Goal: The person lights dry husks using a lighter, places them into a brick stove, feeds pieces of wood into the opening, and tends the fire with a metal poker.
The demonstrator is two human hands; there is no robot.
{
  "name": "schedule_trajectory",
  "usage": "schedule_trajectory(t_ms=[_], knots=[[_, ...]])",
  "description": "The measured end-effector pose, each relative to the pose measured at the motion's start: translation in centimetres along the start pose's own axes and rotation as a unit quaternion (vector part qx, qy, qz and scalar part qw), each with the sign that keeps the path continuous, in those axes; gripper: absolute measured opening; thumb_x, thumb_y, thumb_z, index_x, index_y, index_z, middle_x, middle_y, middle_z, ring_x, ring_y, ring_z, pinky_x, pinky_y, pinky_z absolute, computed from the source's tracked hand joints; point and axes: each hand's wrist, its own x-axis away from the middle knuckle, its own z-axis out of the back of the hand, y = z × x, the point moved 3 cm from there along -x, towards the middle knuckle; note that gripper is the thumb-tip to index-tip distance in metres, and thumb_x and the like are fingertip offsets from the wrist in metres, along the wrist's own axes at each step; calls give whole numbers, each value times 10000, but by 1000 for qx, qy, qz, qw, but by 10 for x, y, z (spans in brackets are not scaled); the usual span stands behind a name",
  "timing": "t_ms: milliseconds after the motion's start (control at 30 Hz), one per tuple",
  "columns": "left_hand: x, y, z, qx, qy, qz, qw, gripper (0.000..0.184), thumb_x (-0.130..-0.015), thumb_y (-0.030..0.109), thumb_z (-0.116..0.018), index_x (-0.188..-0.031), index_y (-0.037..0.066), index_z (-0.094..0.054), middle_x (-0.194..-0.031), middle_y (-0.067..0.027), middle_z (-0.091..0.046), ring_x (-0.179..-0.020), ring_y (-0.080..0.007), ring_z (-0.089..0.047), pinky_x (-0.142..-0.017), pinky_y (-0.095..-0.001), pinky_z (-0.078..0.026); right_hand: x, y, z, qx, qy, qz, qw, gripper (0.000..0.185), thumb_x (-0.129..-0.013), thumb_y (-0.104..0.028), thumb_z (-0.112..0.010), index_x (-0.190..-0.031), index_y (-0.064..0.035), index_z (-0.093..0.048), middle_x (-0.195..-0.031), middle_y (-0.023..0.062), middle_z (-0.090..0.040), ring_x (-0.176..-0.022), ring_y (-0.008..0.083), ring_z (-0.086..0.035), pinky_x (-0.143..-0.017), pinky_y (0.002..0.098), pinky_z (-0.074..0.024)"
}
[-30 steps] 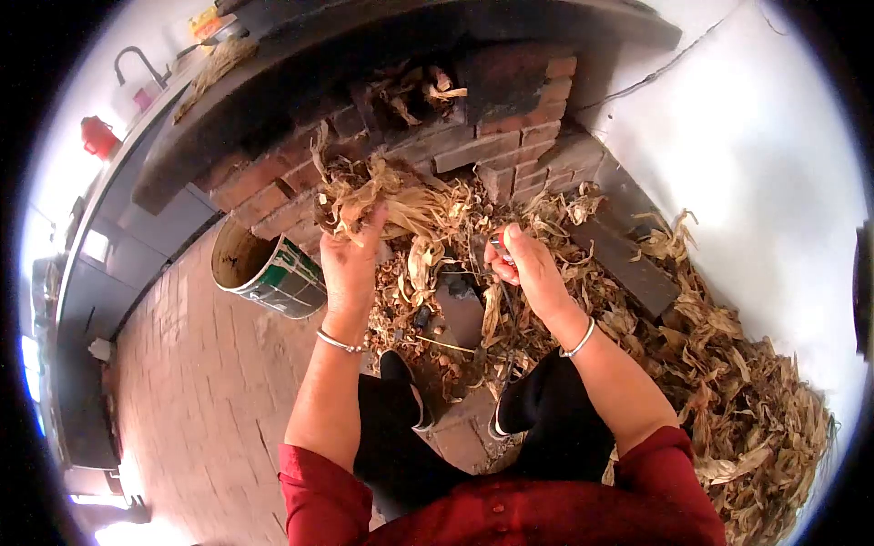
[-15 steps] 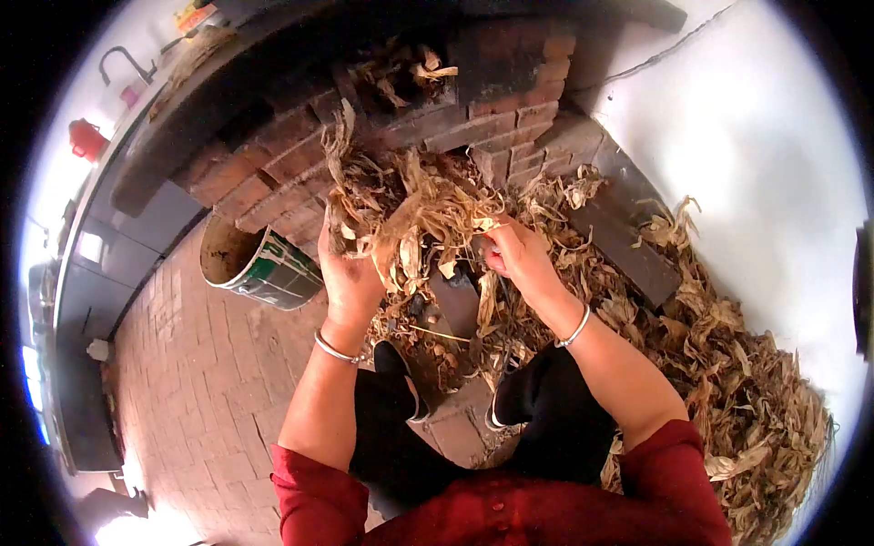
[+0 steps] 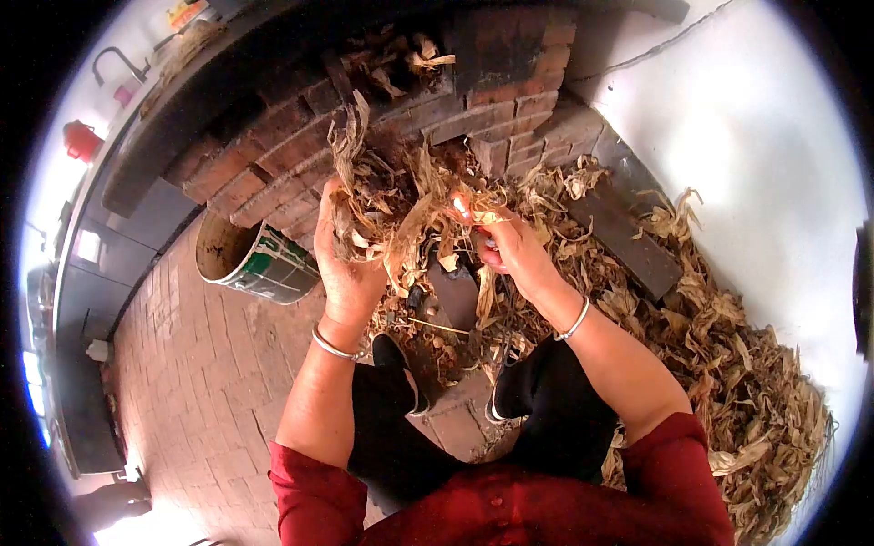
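A bunch of dry corn husks (image 3: 391,205) is gripped in my left hand (image 3: 344,278), its loose ends spreading in front of the brick stove. My right hand (image 3: 512,247) is closed at the right side of the bunch around a small lighter (image 3: 491,243), mostly hidden by the fingers. A bright flame (image 3: 461,207) shows just beyond those fingers, against the husks. Below the hands, more husk scraps and dark bits lie on the floor between my shoes.
The brick stove (image 3: 510,114) stands ahead, with husks (image 3: 419,59) in its upper opening. A bucket (image 3: 287,268) stands on the left. On the right, a large husk pile (image 3: 756,400) lies along the white wall, with a dark board (image 3: 628,241) on it.
A flame has appeared by my right hand at the husks. Both hands stay almost in place, and the view has shifted slightly.
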Motion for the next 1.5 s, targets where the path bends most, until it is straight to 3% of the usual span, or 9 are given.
schedule_trajectory(t_ms=[600, 767, 900, 1000, 1100, 1167, 1267, 1367, 1500], knots=[[-8, 22, -1, -36, 41, -151, 987, 446, -697, -44, -693, -1097, -30, -498, -1055, -81, -529, -965, -171, -535, -849, -269, -437, 1, -1, 2, -25, 1, -4, 1000, 204, -874, -258, -436, -820, -61, -426, -652, -29, -327, -535, 65, -309, -471, 238, -243], [-6, 12, -2, 95, 51, -29, 994, 419, -690, -22, -708, -1065, -17, -520, -1004, -55, -542, -932, -149, -534, -835, -251, -430, -4, 7, 6, 7, 12, 2, 1000, 265, -932, -286, -366, -1039, -81, -495, -561, -38, -359, -474, 40, -274, -423, 211, -188], [-5, 4, 2, 103, 58, 3, 993, 399, -713, -18, -695, -1069, -19, -516, -998, -45, -552, -922, -132, -529, -834, -253, -429, -4, 5, 5, 18, 33, -8, 999, 295, -950, -337, -371, -1036, -85, -497, -561, -41, -354, -472, 39, -268, -426, 211, -186], [-5, 11, 3, -41, 49, -97, 993, 396, -742, -14, -674, -1096, -24, -498, -997, -46, -561, -926, -124, -523, -836, -257, -430, -3, 6, 7, 11, 28, 0, 1000, 316, -958, -369, -377, -1004, -84, -505, -556, -42, -351, -464, 42, -260, -427, 212, -186], [-2, -19, 5, 110, 47, 28, 992, 410, -771, 0, -650, -1135, -33, -464, -1047, -70, -573, -925, -130, -527, -830, -259, -431, -4, 5, 9, 31, 57, -2, 998, 375, -963, -423, -377, -903, -69, -486, -520, -35, -338, -443, 63, -263, -428, 226, -204], [-1, -28, 4, 196, 31, 53, 979, 431, -821, -22, -604, -1218, -17, -436, -1184, -119, -535, -1035, -180, -533, -904, -291, -430, -2, 4, 9, 31, 68, 6, 997, 388, -964, -437, -373, -889, -70, -477, -511, -33, -337, -439, 65, -270, -429, 229, -211], [-2, -28, 12, 264, 6, 97, 960, 450, -925, 198, -472, -1314, 15, -342, -1293, -192, -449, -1159, -302, -475, -996, -378, -396, -1, 0, 3, 20, 91, 25, 995, 418, -957, -477, -376, -858, -85, -480, -510, -30, -359, -436, 67, -299, -433, 228, -234], [-2, -22, 24, -53, -40, 39, 997, 493, -963, 305, -412, -1367, 51, -291, -1335, -244, -400, -1205, -364, -448, -1028, -424, -388, -9, 11, 8, -4, 71, 30, 997, 414, -956, -479, -379, -851, -92, -484, -543, -24, -386, -459, 64, -323, -442, 228, -248], [3, -42, 44, 241, 138, 52, 959, 555, -905, 90, -531, -1380, 141, -250, -1340, -301, -337, -1179, -401, -466, -987, -381, -440, -11, 17, 9, 32, 39, 33, 998, 369, -956, -432, -403, -1020, -82, -499, -708, -30, -426, -589, 59, -393, -514, 210, -304]])
